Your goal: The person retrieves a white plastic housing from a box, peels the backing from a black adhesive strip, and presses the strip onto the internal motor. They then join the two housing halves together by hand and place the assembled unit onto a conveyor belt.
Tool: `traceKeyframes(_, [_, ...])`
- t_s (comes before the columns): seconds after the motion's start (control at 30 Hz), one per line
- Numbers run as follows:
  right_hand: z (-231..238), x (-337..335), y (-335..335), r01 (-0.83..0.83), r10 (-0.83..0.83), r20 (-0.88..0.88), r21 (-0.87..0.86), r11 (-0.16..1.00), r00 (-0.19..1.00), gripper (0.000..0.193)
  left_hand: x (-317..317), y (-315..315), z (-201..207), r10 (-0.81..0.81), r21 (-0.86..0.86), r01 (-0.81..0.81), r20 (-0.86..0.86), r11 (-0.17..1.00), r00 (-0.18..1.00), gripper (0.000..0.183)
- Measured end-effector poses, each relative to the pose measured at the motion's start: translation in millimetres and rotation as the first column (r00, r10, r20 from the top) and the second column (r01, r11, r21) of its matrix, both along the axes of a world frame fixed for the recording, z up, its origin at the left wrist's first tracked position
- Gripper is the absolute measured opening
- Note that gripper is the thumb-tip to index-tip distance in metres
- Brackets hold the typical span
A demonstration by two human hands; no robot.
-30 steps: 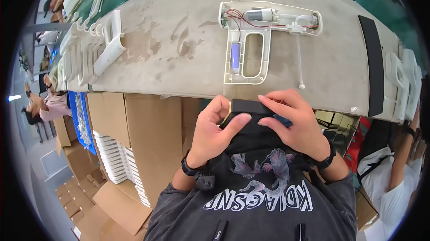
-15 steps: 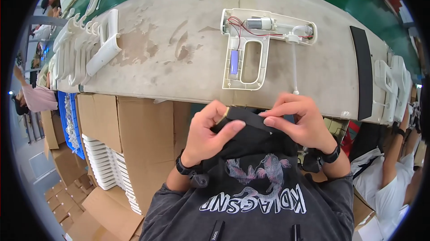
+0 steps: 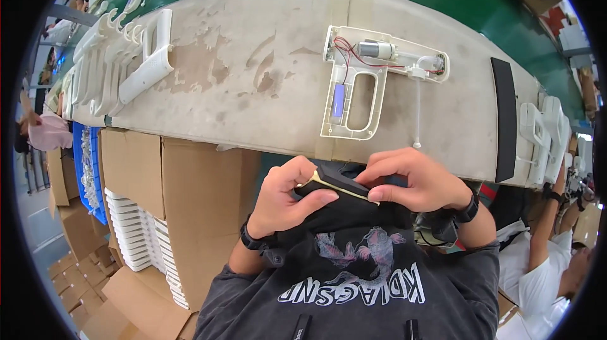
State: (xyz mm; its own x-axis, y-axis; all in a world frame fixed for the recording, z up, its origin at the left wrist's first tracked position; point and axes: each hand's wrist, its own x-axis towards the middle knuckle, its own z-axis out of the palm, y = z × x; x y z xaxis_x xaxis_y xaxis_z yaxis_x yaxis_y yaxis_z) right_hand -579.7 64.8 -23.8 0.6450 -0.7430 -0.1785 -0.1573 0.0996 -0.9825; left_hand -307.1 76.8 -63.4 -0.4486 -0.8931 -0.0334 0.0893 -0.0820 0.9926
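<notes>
Close in front of my body, a black foam-like strip (image 3: 338, 180) with a pale yellow edge or backing is stretched between both hands. My left hand (image 3: 284, 198) pinches its left end between thumb and bent fingers. At its right end, the thumb and fingertips of my right hand (image 3: 417, 182) are pressed together on it. On the table beyond lies an open white gun-shaped half shell (image 3: 399, 76). Inside it are a motor (image 3: 377, 50), red and black wires, and a purple battery (image 3: 338, 100). A thin white rod (image 3: 417, 112) sticks out toward me.
A long black strip (image 3: 504, 119) lies on the worn table (image 3: 265, 125) at right, beside white shells (image 3: 544, 134). More white shells (image 3: 104, 68) stand in a row at left. Cardboard boxes (image 3: 208, 213) and stacked white parts (image 3: 136, 232) are below. Another person (image 3: 537, 264) sits at right.
My right hand has come slightly nearer my body. The held strip has tilted, so more of its pale yellow edge shows. The whole view has shifted a little.
</notes>
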Motion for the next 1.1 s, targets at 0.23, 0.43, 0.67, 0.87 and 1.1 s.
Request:
traceKeyframes(0.23, [7, -9, -24, 0.041, -0.039, 0.073, -0.027, 0.999, 0.997, 0.020, -1, 1, 0, 0.078, 0.055, -0.072, -0.113, 0.996, 0.991, 0.016])
traceKeyframes(0.43, [-11, -27, -97, 0.351, -0.567, -0.300, -0.544, 0.762, 0.767, 0.022, 1, 2, -1, 0.156, 0.125, -0.135, -0.179, 0.983, 0.971, 0.013])
traceKeyframes(0.67, [-22, -23, -118, 0.034, -0.580, -0.374, -0.820, 0.571, 0.724, 0.026, 5, 12, -10, 0.157, 0.127, -0.146, -0.082, 0.981, 0.984, 0.012])
traceKeyframes(0.87, [-22, -23, -116, 0.003, -0.617, -0.344, -0.872, 0.490, 0.708, 0.031, -1, 6, -8, 0.223, 0.199, -0.200, -0.099, 0.959, 0.970, 0.014])
traceKeyframes(1.1, [17, 22, -45, 0.062, -0.269, -0.194, -0.692, 0.719, 0.943, 0.042, -17, -1, -3, 0.215, 0.180, -0.195, -0.100, 0.964, 0.971, 0.014])
